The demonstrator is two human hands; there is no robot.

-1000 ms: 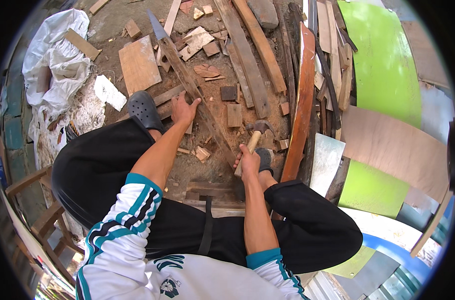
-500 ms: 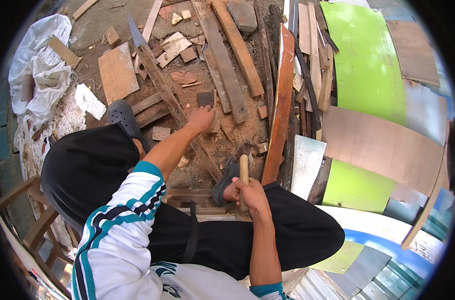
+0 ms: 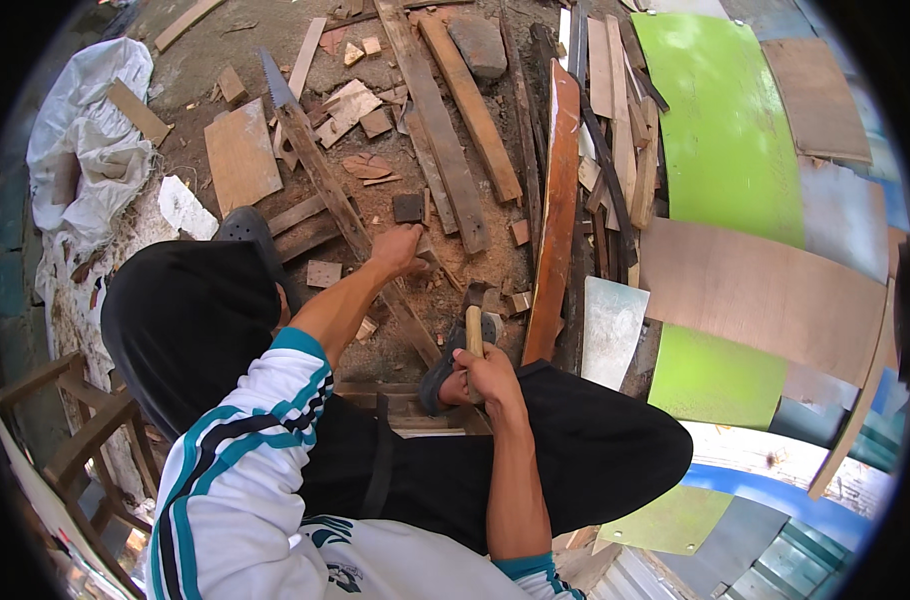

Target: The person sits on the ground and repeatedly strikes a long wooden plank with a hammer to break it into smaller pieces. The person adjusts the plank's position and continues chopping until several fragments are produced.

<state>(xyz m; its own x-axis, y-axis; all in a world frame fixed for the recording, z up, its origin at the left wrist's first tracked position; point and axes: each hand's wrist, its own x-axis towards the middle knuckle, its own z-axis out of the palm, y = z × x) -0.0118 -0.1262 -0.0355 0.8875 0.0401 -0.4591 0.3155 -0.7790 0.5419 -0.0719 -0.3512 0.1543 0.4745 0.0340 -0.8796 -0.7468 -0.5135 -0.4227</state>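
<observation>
My right hand [image 3: 491, 376] is closed around the pale wooden handle of a hammer [image 3: 474, 335]. Its dark metal head points away from me, above my clog. Low over the littered ground, my left hand [image 3: 399, 250] has its fingers curled in beside a small wood piece [image 3: 427, 246]. Whatever lies inside those fingers is hidden. Just beyond them rests a dark square block [image 3: 408, 208]. A handsaw [image 3: 277, 82] lies near the far end of a long narrow board [image 3: 320, 172], which slants down past my left wrist.
Long planks [image 3: 440, 135] and offcuts lie across the dirt ahead. An orange-brown board [image 3: 556, 215] runs along the right, beside green sheets [image 3: 720, 120] and a brown panel [image 3: 765, 290]. To the left are a white sack [image 3: 85, 150] and a wooden frame [image 3: 90, 435].
My left hand has drawn back from the dark block toward me, and its fingers are now curled. My right hand and the hammer have shifted slightly left.
</observation>
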